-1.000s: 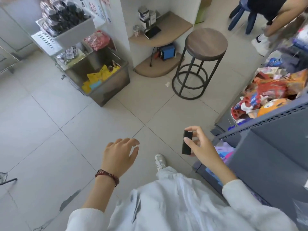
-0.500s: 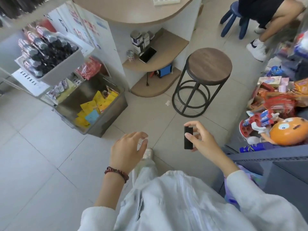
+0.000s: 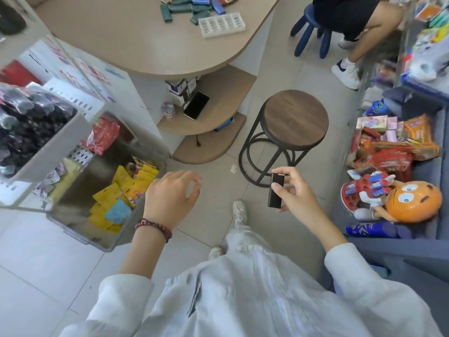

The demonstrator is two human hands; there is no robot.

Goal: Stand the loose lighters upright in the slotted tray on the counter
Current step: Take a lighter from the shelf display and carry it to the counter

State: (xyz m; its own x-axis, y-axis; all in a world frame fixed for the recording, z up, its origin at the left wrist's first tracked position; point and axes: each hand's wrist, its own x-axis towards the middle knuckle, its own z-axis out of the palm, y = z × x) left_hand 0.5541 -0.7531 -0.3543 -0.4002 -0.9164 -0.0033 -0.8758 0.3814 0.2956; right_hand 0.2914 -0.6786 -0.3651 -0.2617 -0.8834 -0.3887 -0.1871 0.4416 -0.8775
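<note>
While the slotted tray [image 3: 221, 24] sits on the far worktop [image 3: 136, 45], well apart from both hands, the right hand [image 3: 295, 198] pinches 1 black lighter [image 3: 275, 190] in its grip, thumb across the front. The lighter's long axis runs near to far in the view, its top end pointing toward the tray, which lies far and slightly left of it, past the stool [image 3: 295, 120] and just beside the loose lighters [image 3: 192, 6]. The left hand [image 3: 172, 198] hangs empty, its grip loosely open, no nearer the tray; the carry looks like the right hand's.

lighters [image 3: 194, 7] behind tray [image 3: 221, 24] on counter [image 3: 136, 37], stool [image 3: 295, 125] right
</note>
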